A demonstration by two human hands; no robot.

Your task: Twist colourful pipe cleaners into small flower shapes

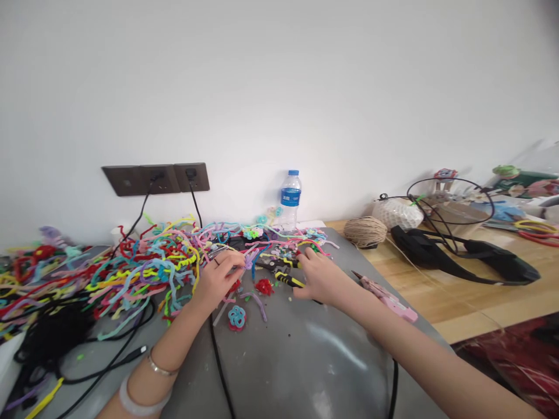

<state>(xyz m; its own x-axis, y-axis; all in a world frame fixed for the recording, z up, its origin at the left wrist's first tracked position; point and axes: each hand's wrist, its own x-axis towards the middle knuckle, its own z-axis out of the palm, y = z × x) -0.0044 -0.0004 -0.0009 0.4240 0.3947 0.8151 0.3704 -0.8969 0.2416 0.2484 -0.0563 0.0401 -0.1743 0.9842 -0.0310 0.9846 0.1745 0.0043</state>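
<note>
My left hand (220,278) has its fingertips pinched on a small purple pipe-cleaner piece (248,260). My right hand (321,276) is around the black-and-yellow handles of pliers (283,276). Their dark jaws point left, close to the purple piece; whether they touch it I cannot tell. Just below lie a red pipe-cleaner bundle (264,286) and a loose lilac strip (261,306). A blue pipe-cleaner flower (236,316) with red beneath it rests nearer me. Small coloured bits (288,251) are scattered behind the pliers.
A big tangle of pipe cleaners (148,267) covers the left side, with black cables (56,331) in front. A water bottle (290,201) stands by the wall. To the right are a pink tool (388,299), a twine ball (364,231) and a black strap (463,256).
</note>
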